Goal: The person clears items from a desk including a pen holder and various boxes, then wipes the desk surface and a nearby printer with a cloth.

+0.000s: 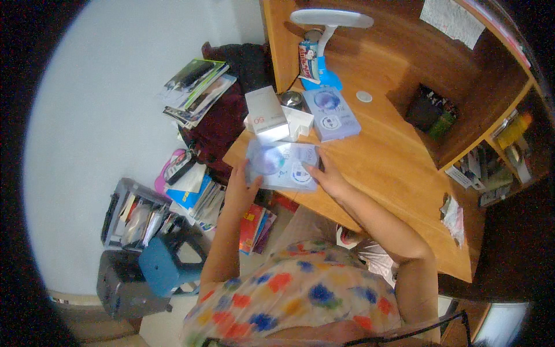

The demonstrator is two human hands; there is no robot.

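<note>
Between both hands is a flat pale-blue box (277,167) with a round purple-blue print and writing on its face. My left hand (243,182) grips its left end, thumb on the face. At the right end, my right hand (327,173) holds it with the thumb over the printed circle. The box is at the front edge of the wooden desk (381,173). Just beyond it a white carton (266,113) leans on a smaller white box (300,122). A matching pale-blue box (332,113) lies to their right, and a dark round object (291,99) sits behind.
A blue-and-white desk lamp (323,78) and a printed can (308,60) stand at the back. A white disc (364,96) and torn paper (452,219) lie on the desk. Stacked magazines (197,89), a grey crate (134,217) and a blue stool (162,264) are to the left.
</note>
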